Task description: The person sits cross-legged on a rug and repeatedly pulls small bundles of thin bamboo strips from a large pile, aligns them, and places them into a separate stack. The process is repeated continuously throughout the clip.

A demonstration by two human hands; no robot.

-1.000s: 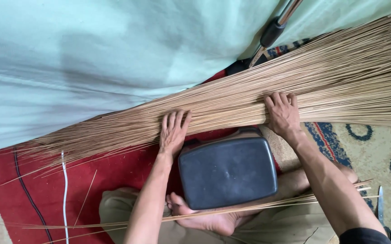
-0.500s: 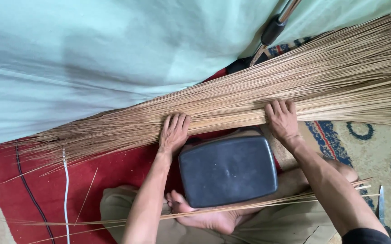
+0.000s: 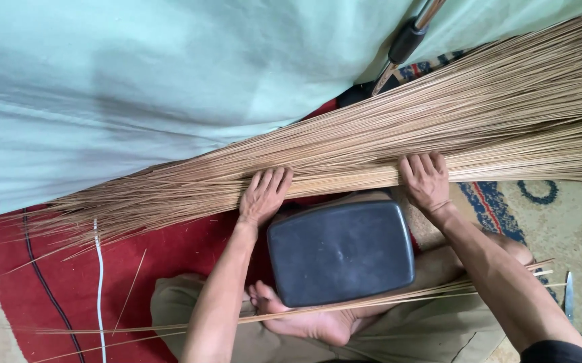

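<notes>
Left hand [image 3: 264, 197] flat, fingers spread, palm down on the bundle of thin sticks [image 3: 385, 151]; no grip, just pressing. Right hand [image 3: 427, 181] same, fingers extended over the bundle's near edge. Dark plastic tray [image 3: 340, 252] sits just below both palms, on the lap. A few loose sticks [image 3: 344, 306] lie past the tray, over the foot [image 3: 307, 321]. Judging by this, most sticks are gathered; few strays left, bundle untied.

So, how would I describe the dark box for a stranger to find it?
Start at the long sheaf of thin sticks under both hands. Just below it, between the forearms, sits the box. It alone is dark, smooth and rectangular with rounded corners.
</notes>
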